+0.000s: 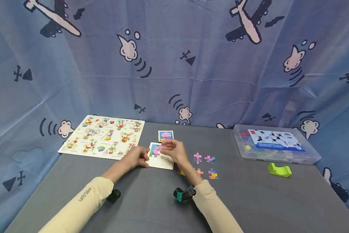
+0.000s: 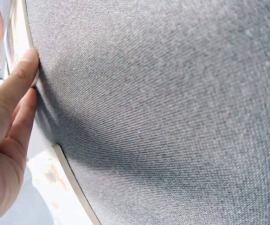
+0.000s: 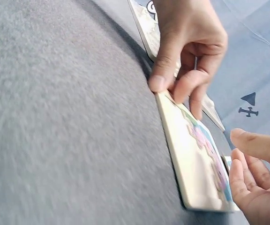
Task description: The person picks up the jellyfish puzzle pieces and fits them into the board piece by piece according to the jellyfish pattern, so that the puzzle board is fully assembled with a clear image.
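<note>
A small pale puzzle board [image 1: 162, 163] lies on the grey table, with joined pink, blue and green jigsaw pieces [image 1: 155, 150] along its far part. At the board's left side my left hand [image 1: 133, 156] holds the near-left corner between thumb and fingers. My right hand [image 1: 176, 150] is over the board's right side, its fingers loosely bent. In the right wrist view that right hand [image 3: 261, 171] shows a gap between thumb and fingers, with no piece visible there. Just beyond the board is a small picture card [image 1: 166, 133] with a pink figure.
Several loose jigsaw pieces [image 1: 212, 174] lie right of the board, one partly behind the right forearm. A large picture board [image 1: 101, 137] is at the back left. A clear plastic case [image 1: 279, 154] and a green curved block [image 1: 279, 170] sit to the right. A patterned curtain hangs behind.
</note>
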`<state>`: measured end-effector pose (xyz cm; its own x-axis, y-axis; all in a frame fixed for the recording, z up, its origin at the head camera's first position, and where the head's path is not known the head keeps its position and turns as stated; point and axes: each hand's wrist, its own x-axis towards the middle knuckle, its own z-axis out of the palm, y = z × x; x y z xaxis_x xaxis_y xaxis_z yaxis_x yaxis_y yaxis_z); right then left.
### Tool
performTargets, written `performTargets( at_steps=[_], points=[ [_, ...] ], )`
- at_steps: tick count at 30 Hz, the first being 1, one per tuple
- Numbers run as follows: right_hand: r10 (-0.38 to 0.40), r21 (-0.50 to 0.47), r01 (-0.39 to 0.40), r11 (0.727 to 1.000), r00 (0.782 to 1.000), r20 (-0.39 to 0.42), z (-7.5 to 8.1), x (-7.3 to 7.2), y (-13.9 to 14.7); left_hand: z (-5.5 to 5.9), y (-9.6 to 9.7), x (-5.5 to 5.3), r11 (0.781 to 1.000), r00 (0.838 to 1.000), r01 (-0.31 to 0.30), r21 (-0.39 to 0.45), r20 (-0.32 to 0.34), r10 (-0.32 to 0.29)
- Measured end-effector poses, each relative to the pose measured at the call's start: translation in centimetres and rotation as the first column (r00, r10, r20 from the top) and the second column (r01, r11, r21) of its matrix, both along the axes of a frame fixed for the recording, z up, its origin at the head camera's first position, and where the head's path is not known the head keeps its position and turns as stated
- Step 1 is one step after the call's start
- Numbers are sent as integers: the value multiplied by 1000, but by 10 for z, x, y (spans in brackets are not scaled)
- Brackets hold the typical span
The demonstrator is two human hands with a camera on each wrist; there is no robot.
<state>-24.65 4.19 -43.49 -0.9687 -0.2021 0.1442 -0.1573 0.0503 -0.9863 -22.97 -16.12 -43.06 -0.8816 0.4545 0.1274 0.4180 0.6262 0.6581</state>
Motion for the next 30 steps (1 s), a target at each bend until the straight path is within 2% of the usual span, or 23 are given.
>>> performTargets(
  at_steps=[8,18,24,30],
  points=[
    [-28,40,27,999,999,21,3,1,26,4,1,4,1000,1000,0,4,3,0],
    [-44,36,42,998,997,63,3,1,63,7,1,6,1000,1000,6,15,-5,-6],
    [-63,80,59,995,997,53,1,1,87,8,2,6,1000,1000,4,8,-11,-4],
    [-46,93,41,995,998,51,0,0,111,8,1,6,1000,1000,-3,2,-1,3]
  ],
)
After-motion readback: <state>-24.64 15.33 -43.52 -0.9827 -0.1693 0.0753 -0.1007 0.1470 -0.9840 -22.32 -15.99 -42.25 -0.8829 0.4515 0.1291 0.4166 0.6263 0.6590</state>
